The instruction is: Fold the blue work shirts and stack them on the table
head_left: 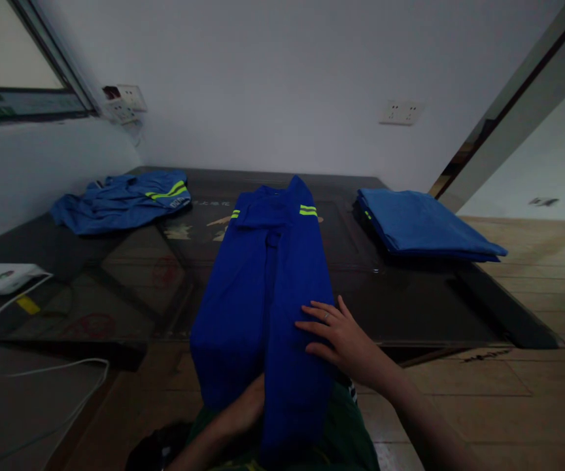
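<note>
A blue garment with yellow-green stripes (267, 261) lies lengthwise on the dark glass-topped table (410, 301), folded into a long narrow strip whose near end hangs over the table's front edge. My right hand (341, 337) rests flat on the strip's right side, fingers stretched out and apart. My left hand (246, 409) is at the hanging near end, its fingers tucked under the fabric and hidden.
A crumpled blue garment (125, 199) lies at the table's back left. A neat stack of folded blue garments (424, 226) sits at the back right. A white power strip (0, 276) with cables lies at the left. Wall sockets (400, 112) are behind; wooden floor is at the right.
</note>
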`<control>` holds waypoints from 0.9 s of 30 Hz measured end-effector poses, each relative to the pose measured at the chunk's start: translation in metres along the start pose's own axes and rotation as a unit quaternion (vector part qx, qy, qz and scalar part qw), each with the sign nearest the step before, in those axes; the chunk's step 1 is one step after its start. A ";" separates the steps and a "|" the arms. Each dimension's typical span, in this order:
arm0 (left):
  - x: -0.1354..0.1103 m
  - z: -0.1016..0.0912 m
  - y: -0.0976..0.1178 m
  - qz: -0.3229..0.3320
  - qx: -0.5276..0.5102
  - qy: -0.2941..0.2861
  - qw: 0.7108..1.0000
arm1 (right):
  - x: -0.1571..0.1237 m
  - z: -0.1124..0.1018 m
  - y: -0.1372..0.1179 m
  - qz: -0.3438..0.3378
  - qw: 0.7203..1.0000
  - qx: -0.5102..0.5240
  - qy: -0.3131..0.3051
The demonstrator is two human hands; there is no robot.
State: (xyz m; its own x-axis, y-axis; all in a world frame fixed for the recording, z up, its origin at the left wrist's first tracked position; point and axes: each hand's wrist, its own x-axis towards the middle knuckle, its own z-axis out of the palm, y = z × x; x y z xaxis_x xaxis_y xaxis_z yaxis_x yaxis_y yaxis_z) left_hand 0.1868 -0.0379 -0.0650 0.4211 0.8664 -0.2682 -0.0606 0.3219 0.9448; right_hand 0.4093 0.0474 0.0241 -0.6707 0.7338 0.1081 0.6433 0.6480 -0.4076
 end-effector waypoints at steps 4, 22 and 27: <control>-0.023 -0.006 0.015 -0.018 -0.017 -0.015 1.000 | 0.057 -0.018 0.020 -0.056 0.996 0.002 0.065; -0.025 -0.007 0.007 0.148 0.364 0.056 0.918 | 0.278 -0.082 0.085 -0.137 0.925 -0.338 -0.107; -0.027 -0.005 -0.006 0.208 0.395 0.100 0.889 | 0.288 -0.114 0.073 -0.096 0.948 -0.280 -0.116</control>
State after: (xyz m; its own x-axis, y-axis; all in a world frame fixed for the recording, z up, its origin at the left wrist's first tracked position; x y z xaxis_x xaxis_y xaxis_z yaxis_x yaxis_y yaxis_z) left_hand 0.1718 -0.0613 -0.0640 0.3362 0.9241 0.1816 0.5142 -0.3417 0.7867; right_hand 0.3053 0.3289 0.1291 -0.8167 0.5689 -0.0972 0.5528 0.8195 0.1513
